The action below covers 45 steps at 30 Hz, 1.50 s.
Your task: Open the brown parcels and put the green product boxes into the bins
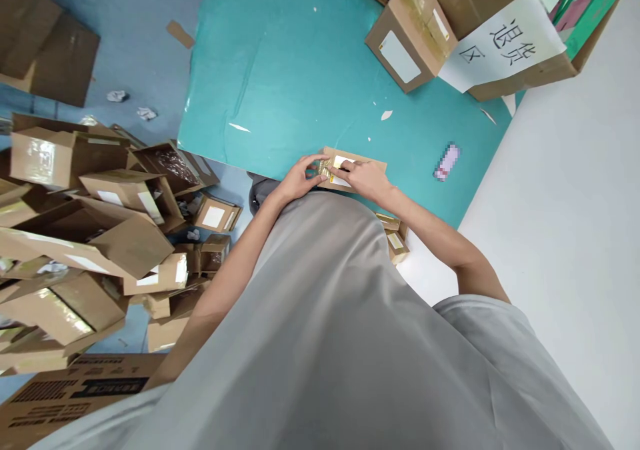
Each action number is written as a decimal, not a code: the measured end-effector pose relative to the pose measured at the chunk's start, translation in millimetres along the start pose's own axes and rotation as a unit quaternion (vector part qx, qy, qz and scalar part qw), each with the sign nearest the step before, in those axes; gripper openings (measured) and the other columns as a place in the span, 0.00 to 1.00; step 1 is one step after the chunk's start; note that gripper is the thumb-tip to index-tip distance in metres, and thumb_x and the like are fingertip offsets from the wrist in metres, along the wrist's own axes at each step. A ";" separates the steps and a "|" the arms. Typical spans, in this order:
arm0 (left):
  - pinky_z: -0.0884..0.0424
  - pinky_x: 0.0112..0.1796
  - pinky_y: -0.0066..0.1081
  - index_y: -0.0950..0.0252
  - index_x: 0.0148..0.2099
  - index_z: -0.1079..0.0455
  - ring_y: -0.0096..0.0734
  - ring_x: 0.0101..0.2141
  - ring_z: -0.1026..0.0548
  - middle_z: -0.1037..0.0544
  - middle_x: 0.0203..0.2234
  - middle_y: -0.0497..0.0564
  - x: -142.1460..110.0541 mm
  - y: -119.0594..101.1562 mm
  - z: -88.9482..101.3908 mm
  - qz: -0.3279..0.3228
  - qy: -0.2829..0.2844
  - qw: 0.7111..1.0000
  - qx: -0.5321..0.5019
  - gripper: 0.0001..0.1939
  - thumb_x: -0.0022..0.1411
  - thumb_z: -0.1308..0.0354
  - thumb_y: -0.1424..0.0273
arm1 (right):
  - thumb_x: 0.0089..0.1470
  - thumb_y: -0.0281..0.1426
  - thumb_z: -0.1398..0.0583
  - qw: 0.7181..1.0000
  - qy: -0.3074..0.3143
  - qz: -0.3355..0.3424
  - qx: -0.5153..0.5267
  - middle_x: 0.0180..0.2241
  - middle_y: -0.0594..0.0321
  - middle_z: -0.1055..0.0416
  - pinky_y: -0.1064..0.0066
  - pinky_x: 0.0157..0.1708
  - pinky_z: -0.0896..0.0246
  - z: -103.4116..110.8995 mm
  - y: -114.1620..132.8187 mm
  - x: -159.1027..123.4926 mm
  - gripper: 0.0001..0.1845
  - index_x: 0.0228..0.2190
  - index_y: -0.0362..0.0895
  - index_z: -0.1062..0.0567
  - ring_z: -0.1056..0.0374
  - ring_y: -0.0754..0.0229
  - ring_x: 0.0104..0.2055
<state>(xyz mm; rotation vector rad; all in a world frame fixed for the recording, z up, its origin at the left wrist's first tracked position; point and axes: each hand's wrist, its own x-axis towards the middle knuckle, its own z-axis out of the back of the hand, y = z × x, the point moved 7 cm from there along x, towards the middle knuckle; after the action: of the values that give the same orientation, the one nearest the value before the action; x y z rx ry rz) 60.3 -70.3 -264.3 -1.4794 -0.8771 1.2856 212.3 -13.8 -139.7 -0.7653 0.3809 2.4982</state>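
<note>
Gripping, by the look of it, comes the left hand point(299, 178), thumb and fingers spanning the left end of the small box point(371, 159), just at the near edge of the surface point(280, 83); tape point(325, 169) and label point(343, 161) under the right hand's point(369, 178) bent fingers, pinching or not, I can't tell: likely tape work, calling next for a steady left hold

"退货区" on wht sheet point(503, 45), crdbd box point(473, 0).
</note>
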 end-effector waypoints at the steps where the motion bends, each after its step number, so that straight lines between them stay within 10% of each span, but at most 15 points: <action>1: 0.22 0.61 0.47 0.56 0.72 0.26 0.48 0.59 0.22 0.26 0.68 0.59 -0.1 0.5 -0.3 0.001 -0.001 1.000 -0.002 0.34 0.69 0.28 0.53 | 0.76 0.25 0.48 1.000 0.006 -0.001 -0.001 0.61 0.47 0.20 0.57 0.50 0.26 1.0 3.0 0.9 0.32 0.75 0.52 0.32 0.20 0.45 0.55; 10: 0.24 0.65 0.48 0.62 0.72 0.28 0.51 0.63 0.22 0.26 0.70 0.62 -3.7 -8.4 -1.6 -0.021 -0.038 0.999 0.017 0.36 0.71 0.33 0.47 | 0.80 0.27 0.50 1.000 0.013 -0.015 -0.023 0.54 0.39 0.18 0.59 0.47 0.27 6.2 8.2 0.9 0.23 0.63 0.37 0.20 0.18 0.45 0.50; 18: 0.23 0.64 0.50 0.58 0.69 0.25 0.52 0.61 0.21 0.24 0.71 0.58 -3.5 -2.7 -7.6 -0.003 -0.093 0.996 0.014 0.35 0.67 0.33 0.47 | 0.74 0.18 0.48 0.985 0.138 -0.079 -0.063 0.56 0.39 0.17 0.63 0.44 0.35 -10.1 -51.7 -91.6 0.23 0.60 0.37 0.18 0.18 0.45 0.55; 34: 0.18 0.51 0.39 0.59 0.69 0.26 0.48 0.57 0.19 0.20 0.65 0.61 -11.3 15.5 2.5 0.055 -0.153 0.986 -0.032 0.37 0.63 0.31 0.49 | 0.77 0.25 0.47 0.990 -0.011 -0.121 0.070 0.62 0.45 0.18 0.65 0.43 0.32 -43.7 -81.5 -158.9 0.32 0.77 0.49 0.33 0.20 0.46 0.57; 38: 0.18 0.48 0.37 0.57 0.69 0.27 0.45 0.54 0.18 0.18 0.63 0.60 -17.4 25.2 27.2 0.085 -0.202 0.975 -0.048 0.35 0.63 0.32 0.52 | 0.78 0.38 0.40 0.896 -0.181 -0.259 0.312 0.55 0.48 0.14 0.63 0.48 0.25 -82.9 -115.8 -147.1 0.21 0.64 0.42 0.21 0.16 0.46 0.52; 43: 0.18 0.53 0.40 0.62 0.63 0.22 0.46 0.54 0.18 0.18 0.64 0.62 -22.4 20.9 53.9 0.090 -0.245 0.965 0.009 0.28 0.63 0.33 0.59 | 0.79 0.35 0.42 0.629 -0.200 -0.337 0.672 0.39 0.55 0.12 0.75 0.31 0.25 -152.2 -108.3 -88.2 0.10 0.43 0.44 0.25 0.17 0.62 0.30; 45: 0.19 0.55 0.42 0.64 0.61 0.20 0.45 0.51 0.17 0.15 0.58 0.61 -21.9 16.3 61.3 0.085 -0.255 0.962 0.046 0.26 0.62 0.35 0.63 | 0.77 0.35 0.39 0.564 -0.197 -0.330 0.731 0.37 0.56 0.12 0.77 0.26 0.28 -156.8 -94.4 -71.5 0.09 0.41 0.45 0.28 0.18 0.63 0.28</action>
<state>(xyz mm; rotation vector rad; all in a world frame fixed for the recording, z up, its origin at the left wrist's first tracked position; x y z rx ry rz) -5.0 -83.2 -272.9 -1.1840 -1.0140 1.8589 383.9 -23.6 -235.0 0.3533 1.3655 0.8739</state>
